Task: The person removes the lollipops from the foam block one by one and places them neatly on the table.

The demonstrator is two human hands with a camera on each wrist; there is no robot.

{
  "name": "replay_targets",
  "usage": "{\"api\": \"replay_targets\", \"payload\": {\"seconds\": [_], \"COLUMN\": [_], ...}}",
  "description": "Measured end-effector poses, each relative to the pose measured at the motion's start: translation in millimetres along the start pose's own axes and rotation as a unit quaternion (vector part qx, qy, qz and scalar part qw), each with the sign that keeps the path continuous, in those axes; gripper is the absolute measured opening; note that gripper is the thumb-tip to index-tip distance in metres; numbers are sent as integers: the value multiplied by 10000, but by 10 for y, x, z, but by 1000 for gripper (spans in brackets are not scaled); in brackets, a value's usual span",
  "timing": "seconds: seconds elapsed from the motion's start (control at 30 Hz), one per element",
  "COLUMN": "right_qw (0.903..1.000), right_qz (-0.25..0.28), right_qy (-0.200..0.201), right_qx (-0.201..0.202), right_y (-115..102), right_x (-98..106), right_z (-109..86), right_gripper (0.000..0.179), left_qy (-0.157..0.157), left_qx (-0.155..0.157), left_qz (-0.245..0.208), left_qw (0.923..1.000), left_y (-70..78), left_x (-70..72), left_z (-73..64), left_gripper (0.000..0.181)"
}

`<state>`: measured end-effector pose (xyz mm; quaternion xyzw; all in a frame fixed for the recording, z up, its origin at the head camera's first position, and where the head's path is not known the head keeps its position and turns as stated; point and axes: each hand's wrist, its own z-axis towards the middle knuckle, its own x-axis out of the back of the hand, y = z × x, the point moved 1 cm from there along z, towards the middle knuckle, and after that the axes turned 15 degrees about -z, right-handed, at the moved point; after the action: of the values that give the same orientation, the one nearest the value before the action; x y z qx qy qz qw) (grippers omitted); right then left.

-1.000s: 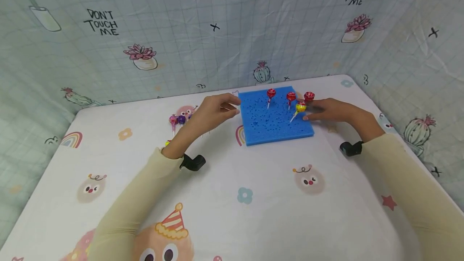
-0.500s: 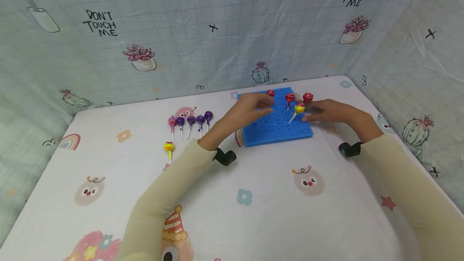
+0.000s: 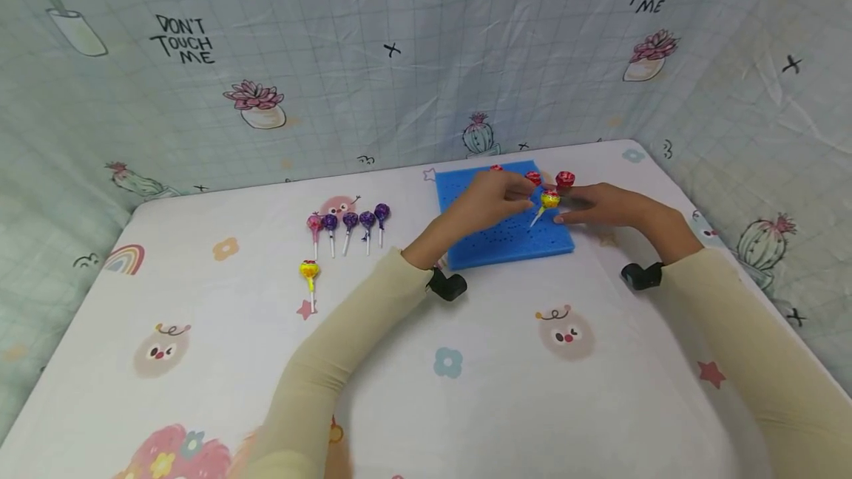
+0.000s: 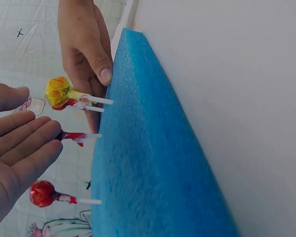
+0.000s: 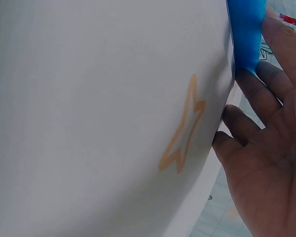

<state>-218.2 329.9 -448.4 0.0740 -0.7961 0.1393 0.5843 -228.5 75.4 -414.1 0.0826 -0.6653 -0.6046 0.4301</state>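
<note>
A blue foam board (image 3: 509, 241) has three red lollipops, one a red lollipop (image 4: 42, 193), and a tilted yellow lollipop (image 3: 549, 199) stuck into it by their sticks. My left hand (image 3: 495, 202) is over the board, thumb and fingers apart and fairly straight. In the left wrist view its fingertips are just short of the yellow lollipop and overlap the head of one red lollipop. My right hand (image 3: 609, 205) rests against the board's right edge, its thumb toward the front and fingers behind. The right wrist view shows those fingertips at the end of the foam.
To the left on the white patterned table cover (image 3: 399, 405) lie several purple lollipops (image 3: 350, 221) in a row with a pink lollipop (image 3: 315, 223). Another yellow lollipop (image 3: 309, 270) lies in front of them. A patterned cloth wall (image 3: 333, 117) stands behind the table.
My left hand has moved right, from left of the foam board to over it beside the yellow lollipop, uncovering the row of lollipops on the left. The right hand has stayed at the board's edge.
</note>
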Motion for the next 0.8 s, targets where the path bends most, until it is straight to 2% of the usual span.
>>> {"api": "replay_targets", "payload": {"seconds": [0.43,0.8], "right_qw": [10000,10000], "right_qz": [-24,-17], "right_qy": [-11,35], "right_qx": [34,56], "right_y": [-24,-16], "right_x": [29,15], "right_z": [1,-11], "right_gripper": [76,75], "left_qy": [-35,75], "left_qx": [24,13], "left_qz": [-76,-110], "left_qw": [10000,9999], "left_y": [-75,-80], "left_x": [-121,-183], "left_z": [105,152], "left_gripper": [32,33]}}
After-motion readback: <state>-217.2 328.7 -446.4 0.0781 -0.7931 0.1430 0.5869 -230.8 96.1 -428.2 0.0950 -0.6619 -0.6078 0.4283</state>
